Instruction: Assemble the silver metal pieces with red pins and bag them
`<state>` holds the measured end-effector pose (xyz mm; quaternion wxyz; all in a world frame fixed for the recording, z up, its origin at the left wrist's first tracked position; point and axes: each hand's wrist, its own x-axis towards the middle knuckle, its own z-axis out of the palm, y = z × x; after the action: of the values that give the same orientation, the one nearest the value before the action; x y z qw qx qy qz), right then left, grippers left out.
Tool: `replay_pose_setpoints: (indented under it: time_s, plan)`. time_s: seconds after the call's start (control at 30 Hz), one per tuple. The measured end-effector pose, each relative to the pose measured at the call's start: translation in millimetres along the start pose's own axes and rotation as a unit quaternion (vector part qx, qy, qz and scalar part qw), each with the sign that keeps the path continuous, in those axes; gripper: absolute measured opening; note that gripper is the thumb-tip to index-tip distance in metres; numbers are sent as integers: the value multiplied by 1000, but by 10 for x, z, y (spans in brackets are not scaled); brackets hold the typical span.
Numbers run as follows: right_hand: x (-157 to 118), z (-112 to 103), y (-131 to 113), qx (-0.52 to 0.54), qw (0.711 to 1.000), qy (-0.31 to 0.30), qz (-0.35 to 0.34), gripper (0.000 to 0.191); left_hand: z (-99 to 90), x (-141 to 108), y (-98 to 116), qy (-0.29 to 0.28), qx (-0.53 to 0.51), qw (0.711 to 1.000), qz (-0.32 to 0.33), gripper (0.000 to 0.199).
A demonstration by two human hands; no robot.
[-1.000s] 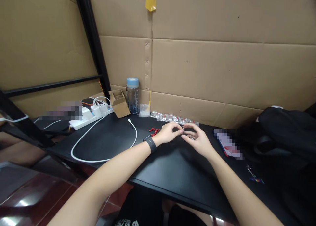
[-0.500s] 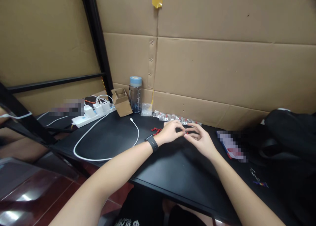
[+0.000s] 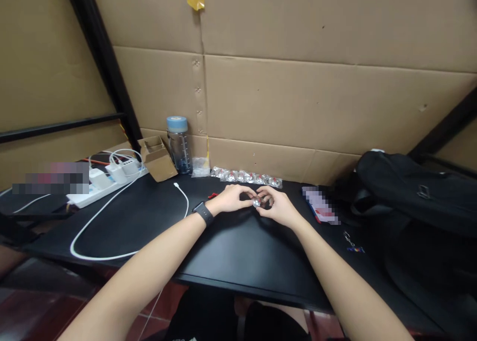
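A small shiny round piece with a reddish patch (image 3: 257, 201) sits between the fingertips of both hands, just over the black table (image 3: 238, 259); its exact kind is too small to make out. My left hand (image 3: 235, 198), with a dark watch on the wrist, pinches it from the left. From the right, my right hand (image 3: 278, 205) grips it with thumb and fingers. Just behind the hands lies a row of small clear packets (image 3: 248, 176) with silvery and red contents. A bit of red cord (image 3: 212, 195) shows beside my left hand, mostly covered by it.
At the back left stand a water bottle (image 3: 179, 145), an opened cardboard box (image 3: 158, 160) and a white power strip (image 3: 100, 186). A white cable (image 3: 80, 232) loops over the table's left side. On the right are a black backpack (image 3: 417, 202) and a keychain (image 3: 352, 244).
The view has turned rightward, so the scene sits further left. Between my fingertips the small piece now shows a round shiny face where it looked thin before. Both hands stay together.
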<state>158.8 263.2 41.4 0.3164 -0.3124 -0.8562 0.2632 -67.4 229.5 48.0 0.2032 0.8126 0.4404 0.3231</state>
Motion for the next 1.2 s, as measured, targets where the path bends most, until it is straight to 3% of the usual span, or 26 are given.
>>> replay_pose_setpoints:
  time_s: [0.23,0.37,0.63,0.8,0.97,1.2]
  plan:
    - [-8,-7,-77,-10,1000,8,-17,48,186,0,129,63,96,993,-12,18]
    - [-22,7,-107,-3,1000,-2,-17,46,244,15,129,59,129,990,-11,15]
    - [-24,44,-43,7,1000,-16,9,49,227,4,114,59,195,979,23,15]
    - [-17,81,38,-21,999,-25,30,60,200,16,81,65,182,981,5,17]
    - [-12,18,132,-73,996,-40,26,66,-88,33,-71,79,187,979,-15,23]
    - [-36,-346,463,-145,987,-42,52,43,-795,-179,-622,-56,204,971,-109,16]
